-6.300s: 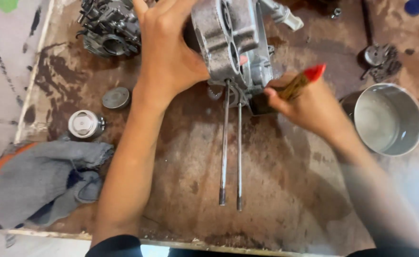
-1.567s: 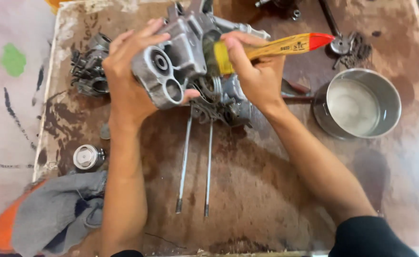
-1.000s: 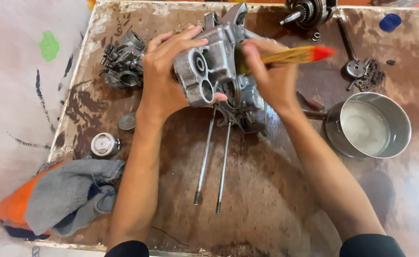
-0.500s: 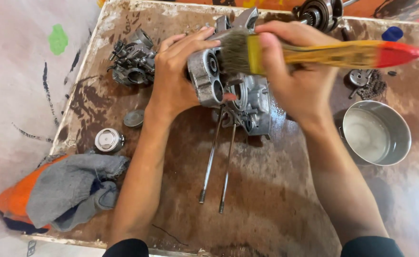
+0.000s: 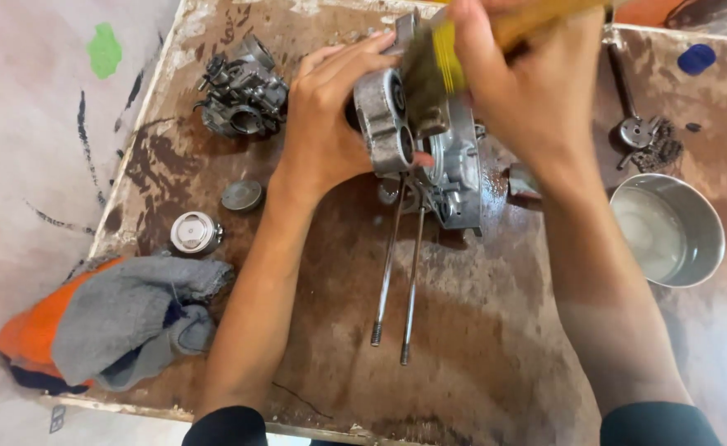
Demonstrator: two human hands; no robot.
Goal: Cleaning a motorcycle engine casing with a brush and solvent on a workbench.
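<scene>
Over the engine casing (image 5: pixel 454 165), right hand (image 5: pixel 529 91) grips paintbrush (image 5: pixel 430 83).

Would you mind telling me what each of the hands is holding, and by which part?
The left hand grips the metal engine part by its upper left end. The right hand holds a paintbrush by its yellow handle, just behind the bristles.

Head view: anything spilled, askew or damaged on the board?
Nothing is clearly broken. The board is heavily stained dark brown, with wet-looking patches near the rag. That rag hangs over the board's left edge. The engine casing is tipped up in the left hand; the right hand brushes it.
</scene>
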